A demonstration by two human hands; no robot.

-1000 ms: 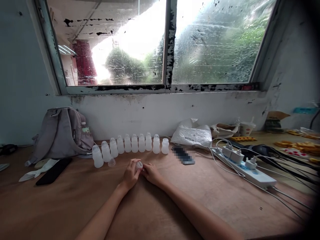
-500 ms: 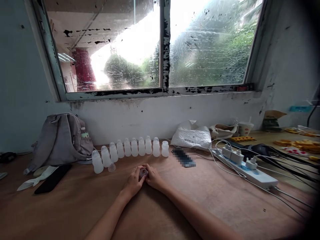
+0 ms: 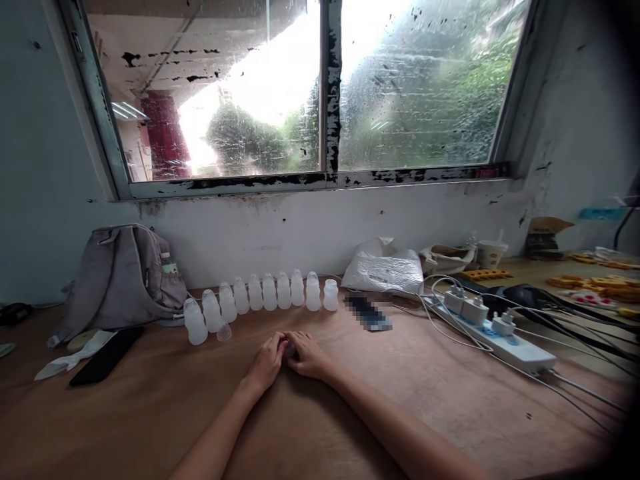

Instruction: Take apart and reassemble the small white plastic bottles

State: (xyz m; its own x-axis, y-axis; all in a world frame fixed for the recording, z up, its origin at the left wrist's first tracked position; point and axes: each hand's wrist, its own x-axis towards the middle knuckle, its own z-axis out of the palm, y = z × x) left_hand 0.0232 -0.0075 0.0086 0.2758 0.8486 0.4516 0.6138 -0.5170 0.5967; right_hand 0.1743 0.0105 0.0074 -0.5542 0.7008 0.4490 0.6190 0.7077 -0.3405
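Observation:
My left hand [image 3: 269,359] and my right hand [image 3: 306,355] meet at the middle of the table, fingers curled together. Between them they hold a small round translucent piece [image 3: 290,348], mostly covered by the fingers, so its exact kind is unclear. Behind the hands stands a curved row of several frosted baby bottles [image 3: 255,293] with clear domed tops. At the row's right end, one bottle [image 3: 331,296] has an uncovered neck. A clear domed cap [image 3: 224,332] lies in front of the bottles on the left.
A grey backpack [image 3: 130,280] leans at the left wall, with a black phone [image 3: 107,357] and a white cloth strip [image 3: 75,357] before it. To the right are a silver bubble bag [image 3: 384,270], a pixelated dark object [image 3: 369,313], and a power strip [image 3: 520,350] with trailing cables.
My fingers have closed further over the small round piece, and my hands have turned, hiding more of it. The bottles stand where they were.

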